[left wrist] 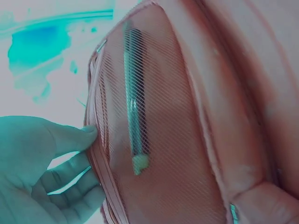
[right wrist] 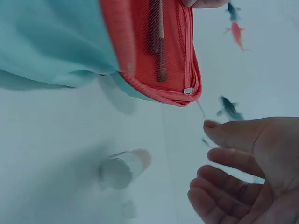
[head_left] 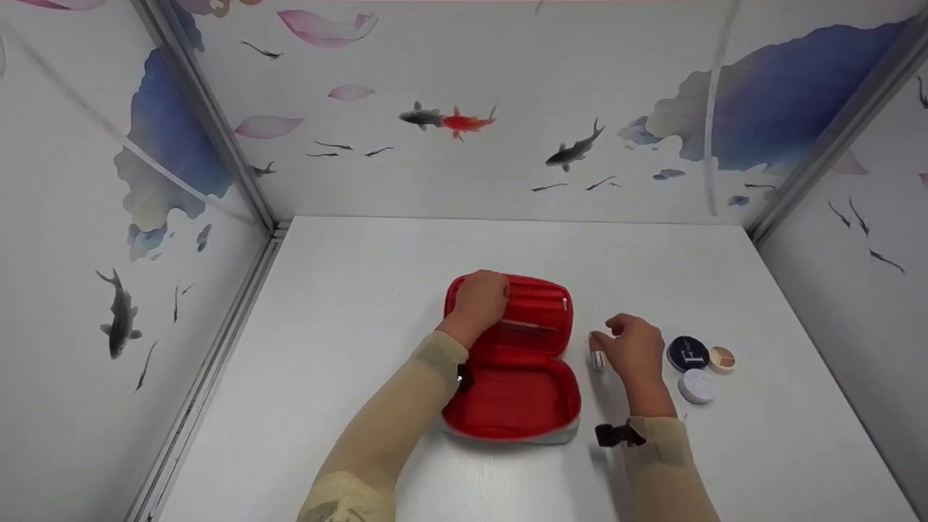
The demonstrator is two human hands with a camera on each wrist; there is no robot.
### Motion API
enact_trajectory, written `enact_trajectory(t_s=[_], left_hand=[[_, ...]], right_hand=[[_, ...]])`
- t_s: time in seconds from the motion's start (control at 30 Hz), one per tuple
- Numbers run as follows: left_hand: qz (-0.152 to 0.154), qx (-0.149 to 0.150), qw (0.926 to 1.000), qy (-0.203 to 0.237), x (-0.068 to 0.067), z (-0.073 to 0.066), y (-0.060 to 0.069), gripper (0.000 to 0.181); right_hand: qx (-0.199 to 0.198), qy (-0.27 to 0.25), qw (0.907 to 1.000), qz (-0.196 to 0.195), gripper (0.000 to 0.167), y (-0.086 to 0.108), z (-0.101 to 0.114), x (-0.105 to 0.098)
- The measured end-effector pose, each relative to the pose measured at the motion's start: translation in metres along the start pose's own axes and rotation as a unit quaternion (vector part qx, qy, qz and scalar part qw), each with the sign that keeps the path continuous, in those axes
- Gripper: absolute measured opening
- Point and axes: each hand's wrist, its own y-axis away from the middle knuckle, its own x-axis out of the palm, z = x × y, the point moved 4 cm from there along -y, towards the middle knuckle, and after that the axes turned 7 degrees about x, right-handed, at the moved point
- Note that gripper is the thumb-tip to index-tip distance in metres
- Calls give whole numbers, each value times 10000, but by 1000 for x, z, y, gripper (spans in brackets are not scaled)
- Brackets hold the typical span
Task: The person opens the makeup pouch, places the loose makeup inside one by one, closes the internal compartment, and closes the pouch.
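A red-lined zip case point(head_left: 511, 402) lies unfolded on the table, its outside pale blue-green. My left hand point(head_left: 482, 299) pinches the rim of its raised lid point(head_left: 540, 333), thumb on one side and fingers behind, as the left wrist view shows. Behind the lid's mesh pocket is a slim brush point(left wrist: 135, 93), also visible in the right wrist view. To the right of the case, my right hand point(head_left: 636, 355) hovers with loosely bent fingers and nothing between them. Close to its fingertips stands a small white cylinder point(right wrist: 121, 170) with a pinkish end, apart from the hand.
Right of my right hand lie a dark round compact point(head_left: 688, 354) with a pale letter, a white round container point(head_left: 697, 386) and a small beige divided palette point(head_left: 722, 359). Printed panels point(head_left: 478, 174) wall in the white table point(head_left: 348, 290) at the back and both sides.
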Motion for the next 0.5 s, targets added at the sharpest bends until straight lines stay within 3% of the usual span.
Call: enact_trajectory(t_s=[0.27,0.5], left_hand=[[302,21,9984,469,7,19,-1,15],[-135,12,9979,628,-5,26,21,13]], right_hand=[[165,88,9996,208,36,-2,-17,20],[287,-29,9991,314,36,-2,-21,29]])
